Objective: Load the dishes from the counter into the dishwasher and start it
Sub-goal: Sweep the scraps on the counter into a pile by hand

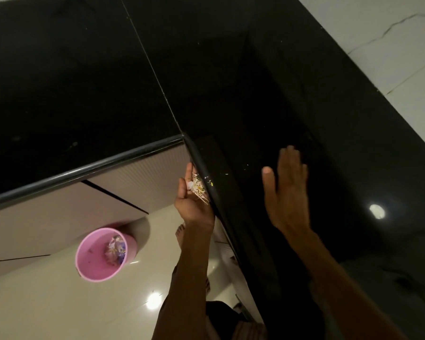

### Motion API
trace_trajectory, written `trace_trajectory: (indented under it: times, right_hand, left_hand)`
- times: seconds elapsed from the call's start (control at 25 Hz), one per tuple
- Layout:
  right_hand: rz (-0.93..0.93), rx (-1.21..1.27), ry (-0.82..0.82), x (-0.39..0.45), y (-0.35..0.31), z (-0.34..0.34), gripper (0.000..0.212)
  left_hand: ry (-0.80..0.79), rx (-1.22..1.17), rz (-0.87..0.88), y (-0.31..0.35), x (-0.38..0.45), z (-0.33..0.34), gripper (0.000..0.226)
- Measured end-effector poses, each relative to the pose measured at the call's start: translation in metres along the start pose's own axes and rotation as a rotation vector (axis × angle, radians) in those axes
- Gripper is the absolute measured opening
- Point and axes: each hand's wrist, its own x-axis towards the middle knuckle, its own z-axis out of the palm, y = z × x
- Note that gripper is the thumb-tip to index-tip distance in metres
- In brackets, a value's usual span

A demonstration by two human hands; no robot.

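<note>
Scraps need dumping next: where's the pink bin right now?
In the head view the pink bin stands on the floor at lower left, below the counter edge and left of the left hand cupping scraps.

head view, steeply downward, near counter (pixel 84 82)

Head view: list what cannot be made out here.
- Dishwasher and dishes: none in frame.
- Pink bin contents: scraps too small and blurred to identify.
- Scraps in the cupped left hand: too small to name.
- Black counter: too dark for surface detail.
- Right hand: motion-blurred; contact with the counter unclear.
</note>
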Motion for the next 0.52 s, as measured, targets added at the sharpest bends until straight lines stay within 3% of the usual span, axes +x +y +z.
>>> trace_trajectory:
  times: [0.08,0.16,0.4,0.52]
  right_hand:
    - [0.182,-0.199,-0.102,0.01,0.038,-0.013,0.091]
    - [0.166,-0.31,-0.185,0.02,0.04,-0.008,0.097]
    - [-0.311,-0.322,-0.217,-0.012,-0.062,0.061,0.097]
    - [-0.505,-0.285,-0.282,-0.029,-0.089,0.075,0.093]
  left_hand:
    - [0.012,-0.006,-0.003,0.0,-0.003,0.006,0.047]
    - [0.018,-0.006,0.013,-0.005,-0.008,0.009,0.047]
    - [-0.004,0.043,-0.032,-0.004,0.0,-0.002,0.052]
    - [-0.237,-0.165,0.192,-0.027,-0.022,-0.005,0.065]
